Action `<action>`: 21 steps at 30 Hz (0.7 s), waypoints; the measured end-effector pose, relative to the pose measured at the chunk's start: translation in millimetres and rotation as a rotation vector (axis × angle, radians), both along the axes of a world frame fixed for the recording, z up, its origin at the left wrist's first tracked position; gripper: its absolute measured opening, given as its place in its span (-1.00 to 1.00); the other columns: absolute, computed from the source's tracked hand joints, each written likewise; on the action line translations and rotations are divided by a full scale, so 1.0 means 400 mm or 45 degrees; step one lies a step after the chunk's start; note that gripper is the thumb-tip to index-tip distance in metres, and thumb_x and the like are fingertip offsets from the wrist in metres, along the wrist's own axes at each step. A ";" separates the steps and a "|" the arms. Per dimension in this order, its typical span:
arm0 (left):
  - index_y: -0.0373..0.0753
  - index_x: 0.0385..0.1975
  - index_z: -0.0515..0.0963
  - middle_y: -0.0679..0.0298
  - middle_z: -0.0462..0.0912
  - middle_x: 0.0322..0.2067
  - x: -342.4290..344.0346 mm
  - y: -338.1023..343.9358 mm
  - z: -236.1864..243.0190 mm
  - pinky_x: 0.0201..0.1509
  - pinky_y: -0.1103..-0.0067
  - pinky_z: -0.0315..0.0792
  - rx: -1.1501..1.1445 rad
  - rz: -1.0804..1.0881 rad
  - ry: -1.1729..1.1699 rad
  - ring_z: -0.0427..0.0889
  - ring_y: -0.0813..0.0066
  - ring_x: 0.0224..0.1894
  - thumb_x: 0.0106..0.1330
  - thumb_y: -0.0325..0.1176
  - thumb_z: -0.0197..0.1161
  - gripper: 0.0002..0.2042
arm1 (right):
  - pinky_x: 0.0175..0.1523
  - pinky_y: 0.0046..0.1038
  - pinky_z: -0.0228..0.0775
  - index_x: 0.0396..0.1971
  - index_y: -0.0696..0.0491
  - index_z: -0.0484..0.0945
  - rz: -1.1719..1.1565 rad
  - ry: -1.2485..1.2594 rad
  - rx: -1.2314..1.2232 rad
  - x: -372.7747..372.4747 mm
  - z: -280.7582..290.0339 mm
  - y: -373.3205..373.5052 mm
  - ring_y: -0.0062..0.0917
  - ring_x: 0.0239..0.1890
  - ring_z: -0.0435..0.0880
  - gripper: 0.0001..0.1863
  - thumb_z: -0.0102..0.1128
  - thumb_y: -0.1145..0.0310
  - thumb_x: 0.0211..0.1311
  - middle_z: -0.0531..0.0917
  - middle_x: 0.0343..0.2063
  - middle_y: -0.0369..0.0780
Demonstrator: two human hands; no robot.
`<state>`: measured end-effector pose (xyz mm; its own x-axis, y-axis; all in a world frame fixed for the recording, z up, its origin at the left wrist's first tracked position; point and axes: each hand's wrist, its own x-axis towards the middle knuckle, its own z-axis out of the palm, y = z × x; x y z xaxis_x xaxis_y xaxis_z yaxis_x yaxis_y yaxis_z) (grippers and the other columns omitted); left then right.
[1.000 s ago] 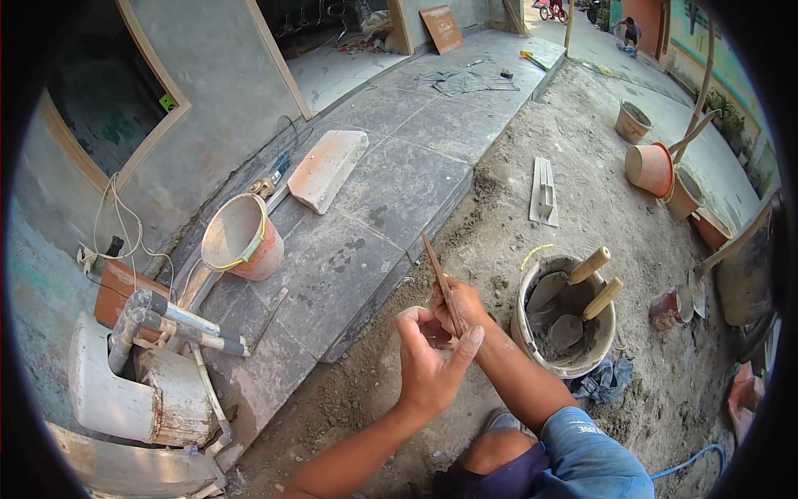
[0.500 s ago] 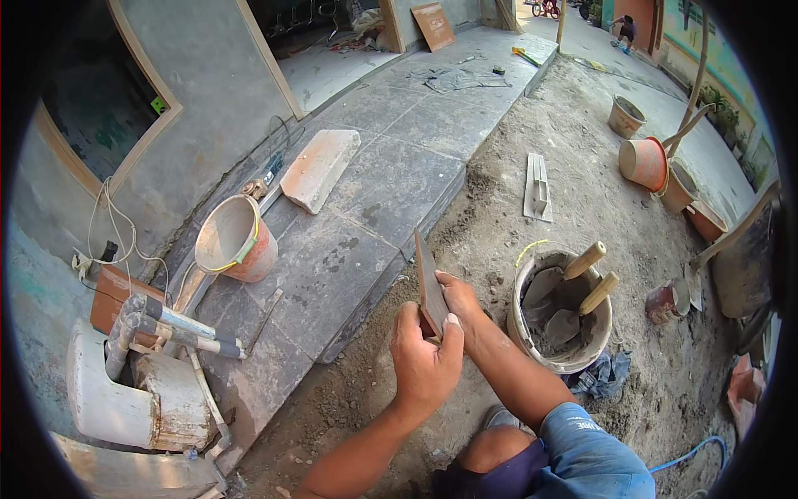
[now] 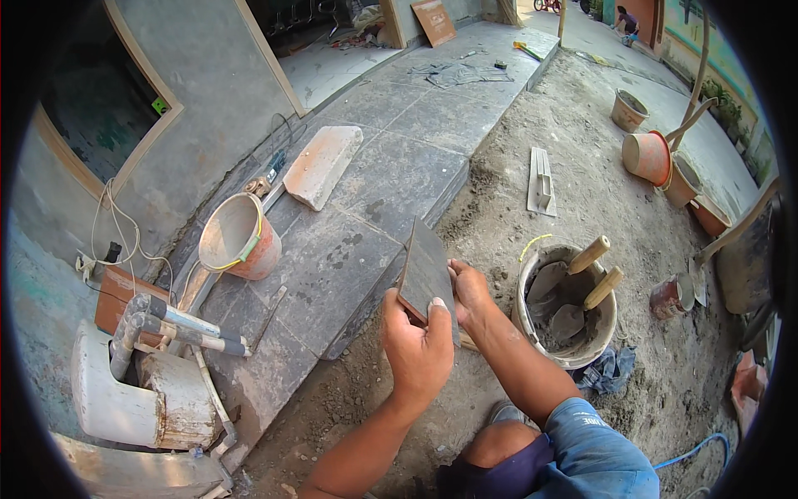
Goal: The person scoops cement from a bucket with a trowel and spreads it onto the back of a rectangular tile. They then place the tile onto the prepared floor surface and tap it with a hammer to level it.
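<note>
Both my hands hold a cut piece of dark grey tile point(image 3: 430, 264) with a reddish-brown edge, tilted up in front of me. My left hand point(image 3: 416, 349) grips its lower left part, thumb across the near edge. At the tile's right side is my right hand point(image 3: 470, 293), its fingers closed on that edge and partly hidden behind it. Right of my right forearm stands a bucket point(image 3: 611, 333) with grey mortar in it. Two trowels with wooden handles point(image 3: 589, 254) rest in that bucket. A grey float point(image 3: 541, 181) lies on the sandy ground beyond it.
A dark tiled step point(image 3: 357, 249) runs along the left, carrying a pale block point(image 3: 324, 166) and a reddish bucket point(image 3: 264, 256). White and grey pipes point(image 3: 195, 324) stick out near the wall. More buckets point(image 3: 646, 158) and a can point(image 3: 670, 298) stand at right. A person point(image 3: 627, 23) crouches far off.
The tile has turned from nearly edge-on so that more of its dark face shows. My right hand has shifted slightly right along with its edge.
</note>
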<state>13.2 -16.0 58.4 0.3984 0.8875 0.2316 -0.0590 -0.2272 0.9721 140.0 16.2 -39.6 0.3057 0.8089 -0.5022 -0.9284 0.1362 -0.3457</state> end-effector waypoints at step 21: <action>-0.46 -0.16 0.34 0.08 0.53 -0.26 0.024 0.032 0.023 -0.18 0.50 0.45 0.074 0.195 -0.257 0.54 0.46 -0.26 0.31 -0.52 0.02 -0.83 | 0.33 -0.03 0.17 0.42 0.04 -0.10 0.075 -0.159 0.304 0.002 -0.064 -0.028 -0.08 0.40 0.08 -0.13 -0.45 -0.34 0.36 -0.05 0.41 -0.01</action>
